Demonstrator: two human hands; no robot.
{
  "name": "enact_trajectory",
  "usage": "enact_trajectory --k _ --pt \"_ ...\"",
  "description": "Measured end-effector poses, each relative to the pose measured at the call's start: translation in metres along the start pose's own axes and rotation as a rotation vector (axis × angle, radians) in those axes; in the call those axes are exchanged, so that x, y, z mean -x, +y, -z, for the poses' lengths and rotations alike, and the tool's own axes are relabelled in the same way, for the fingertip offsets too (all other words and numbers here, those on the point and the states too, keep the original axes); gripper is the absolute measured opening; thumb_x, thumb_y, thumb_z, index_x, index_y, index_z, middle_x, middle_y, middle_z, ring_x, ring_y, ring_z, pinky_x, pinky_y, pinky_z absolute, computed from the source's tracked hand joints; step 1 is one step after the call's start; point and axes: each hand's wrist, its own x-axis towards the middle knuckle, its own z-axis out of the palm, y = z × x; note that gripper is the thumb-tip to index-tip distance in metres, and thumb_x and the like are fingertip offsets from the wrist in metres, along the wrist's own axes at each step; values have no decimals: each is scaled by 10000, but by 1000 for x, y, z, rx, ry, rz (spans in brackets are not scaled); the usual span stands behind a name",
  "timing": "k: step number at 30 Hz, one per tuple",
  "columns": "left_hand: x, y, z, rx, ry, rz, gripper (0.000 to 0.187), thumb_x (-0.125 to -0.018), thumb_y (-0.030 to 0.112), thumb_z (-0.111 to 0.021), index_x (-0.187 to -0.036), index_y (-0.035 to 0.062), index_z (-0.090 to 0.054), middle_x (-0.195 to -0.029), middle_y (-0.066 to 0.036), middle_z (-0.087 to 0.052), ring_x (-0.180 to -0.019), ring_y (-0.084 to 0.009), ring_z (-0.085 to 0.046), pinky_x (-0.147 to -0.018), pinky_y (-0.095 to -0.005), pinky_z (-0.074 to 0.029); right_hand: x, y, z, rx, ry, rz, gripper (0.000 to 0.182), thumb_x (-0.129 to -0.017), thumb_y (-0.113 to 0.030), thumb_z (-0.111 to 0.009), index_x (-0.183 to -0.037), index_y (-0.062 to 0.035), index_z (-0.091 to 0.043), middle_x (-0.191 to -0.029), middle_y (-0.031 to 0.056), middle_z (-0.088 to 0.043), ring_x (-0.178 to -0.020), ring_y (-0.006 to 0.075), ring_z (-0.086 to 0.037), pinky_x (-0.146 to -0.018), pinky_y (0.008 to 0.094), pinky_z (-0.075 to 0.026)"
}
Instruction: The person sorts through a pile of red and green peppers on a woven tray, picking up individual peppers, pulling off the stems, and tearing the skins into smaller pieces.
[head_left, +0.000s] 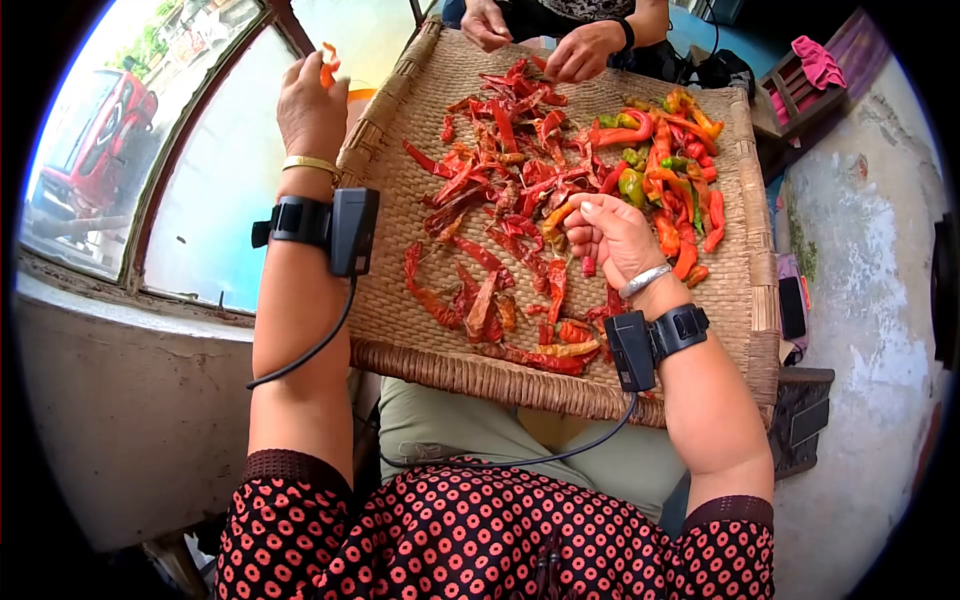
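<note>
My left hand (308, 115) is raised past the left edge of a woven tray (400, 330), its fingers closed on an orange-red chili pepper (329, 68). Over the middle of the tray, my right hand (618, 238) pinches a yellow-orange chili pepper (556, 220) at the fingertips. Dried, wrinkled red chili peppers (480, 180) lie spread below and left of that hand. To its right is a pile of plumper, fresh-looking red, orange and green chili peppers (685, 190).
Another person's two hands (585, 52) work at the tray's far edge. An orange-rimmed container (360, 95) is partly hidden behind my left hand. A window (200, 190) and ledge run along the left. A wooden stool (795, 90) holding pink cloth (818, 62) stands at the far right.
</note>
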Motion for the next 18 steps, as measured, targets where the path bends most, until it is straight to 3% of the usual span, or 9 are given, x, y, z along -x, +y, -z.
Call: enact_trajectory --k 1,4,6,7,10,12,13,15,18 --pt "6 -3 -3 -142 -82 36 421 -715 179 -633 -1089 33 -507 -1108 -146 -496 -971 -271 -522 -810 -329 -447 0 0 -1 26 -6 6 185 -837 -138 -501 -970 -16 -542 -754 33 -588 -591 80 -559 -526 205 -480" --pt "23 18 -10 103 -306 47 391 -726 190 -623 -1078 45 -534 -1081 -139 -532 -977 -259 -525 -824 -319 -441 -1 -2 0 144 46 -9 170 -831 -139 -509 -946 -21 -549 -747 27 -573 -585 82 -549 -512 201 -461" --pt "41 59 1 393 -637 -108 281 -748 175 -591 -1009 70 -585 -937 -118 -607 -852 -249 -580 -765 -313 -461 -1 -5 1 351 86 -35 164 -830 -155 -510 -928 -32 -557 -731 27 -569 -579 92 -543 -490 207 -445" --pt "49 70 -9 399 -757 -331 259 -723 139 -637 -960 40 -604 -834 -93 -625 -720 -193 -587 -681 -286 -477 0 -7 3 356 86 -44 164 -830 -155 -510 -928 -32 -557 -731 27 -569 -579 92 -543 -490 207 -445" --pt "76 106 0 669 -1475 -550 211 -727 161 -633 -907 51 -625 -780 -72 -631 -683 -156 -587 -636 -271 -472 2 -14 10 751 -195 -298 219 -839 -191 -491 -942 -15 -572 -717 53 -588 -578 107 -567 -483 215 -475" --pt "97 118 9 603 -1960 -322 206 -759 169 -613 -916 35 -614 -739 -58 -622 -659 -111 -575 -589 -259 -471 13 -22 2 811 -335 -439 230 -838 -200 -494 -941 -12 -579 -709 59 -592 -574 113 -574 -484 216 -476" --pt "107 120 8 579 -2120 -381 206 -783 181 -585 -918 27 -612 -734 -54 -614 -662 -104 -569 -582 -249 -476 18 -24 -3 856 -479 -572 241 -836 -208 -498 -939 -9 -585 -702 66 -596 -570 118 -580 -484 218 -478" --pt "122 126 12 539 -2366 -338 244 -803 192 -558 -977 25 -594 -781 -54 -609 -696 -105 -565 -582 -244 -468 21 -15 -5 905 -605 -625 274 -830 -227 -508 -970 -7 -592 -696 69 -605 -574 130 -594 -487 229 -477" --pt "145 131 9 671 -2449 -383 289 -824 188 -524 -1060 25 -556 -846 -56 -599 -742 -113 -560 -632 -252 -460 23 -8 -12 897 -715 -699 277 -817 -233 -514 -934 4 -597 -717 86 -620 -579 145 -600 -499 246 -479"
